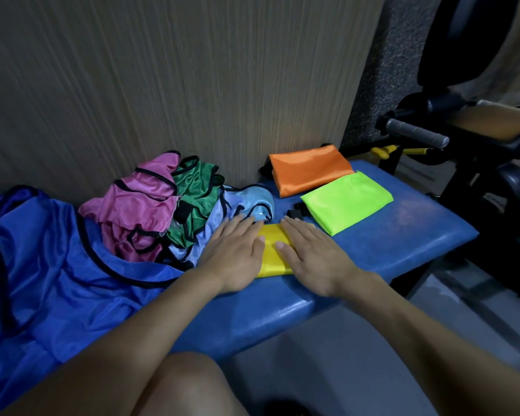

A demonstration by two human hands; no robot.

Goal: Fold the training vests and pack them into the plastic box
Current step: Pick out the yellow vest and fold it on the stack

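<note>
A folded yellow vest (pixel 273 250) lies on the blue padded bench (pixel 403 223). My left hand (pixel 237 253) and my right hand (pixel 309 253) press flat on it, fingers straight, side by side. Behind them to the right lie a folded lime-green vest (pixel 347 201) and a folded orange vest (pixel 309 169). To the left sits a loose heap: a pink vest (pixel 138 205), a green vest (pixel 197 190) and a light blue vest (pixel 246 202). A large blue vest (pixel 42 265) spreads over the bench's left part. No plastic box is in view.
A wood-grain wall (pixel 162 85) stands right behind the bench. Black gym equipment with a grey handle (pixel 418 133) stands at the right. My knee (pixel 186 385) is at the bottom, with grey floor (pixel 342 355) in front of the bench.
</note>
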